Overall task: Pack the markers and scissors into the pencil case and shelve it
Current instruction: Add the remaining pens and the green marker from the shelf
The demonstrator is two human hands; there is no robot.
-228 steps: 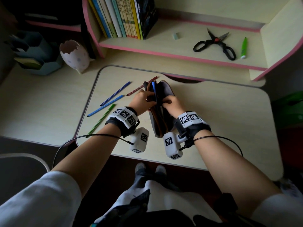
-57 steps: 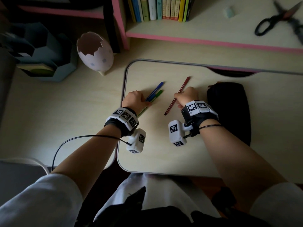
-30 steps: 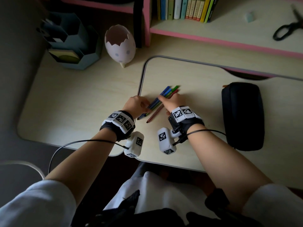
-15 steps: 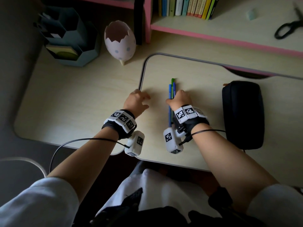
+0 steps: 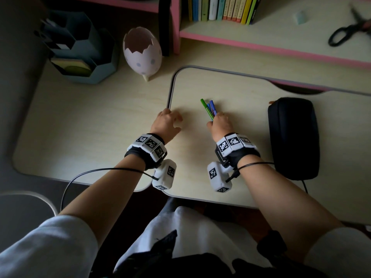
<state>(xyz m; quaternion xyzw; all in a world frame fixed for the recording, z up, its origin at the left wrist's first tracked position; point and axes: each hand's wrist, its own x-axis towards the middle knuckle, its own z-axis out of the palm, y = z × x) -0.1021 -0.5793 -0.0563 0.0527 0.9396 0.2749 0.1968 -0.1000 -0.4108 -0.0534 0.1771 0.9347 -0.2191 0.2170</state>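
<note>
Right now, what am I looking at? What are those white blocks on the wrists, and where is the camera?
There is no robot here. These are a person's two bare hands, seen from a camera worn on the head that looks down at a desk. The white blocks with black-and-white squares are bands strapped to each wrist. They probably help track the hands, though the picture does not say so. The right hand grips a bunch of green and blue markers. The left hand rests on the desk and holds nothing. A black pencil case lies to the right of the right hand. Black scissors lie on the shelf at the back, along from a row of books. An egg-shaped cup and a blue-grey organiser stand at the back left.
</note>
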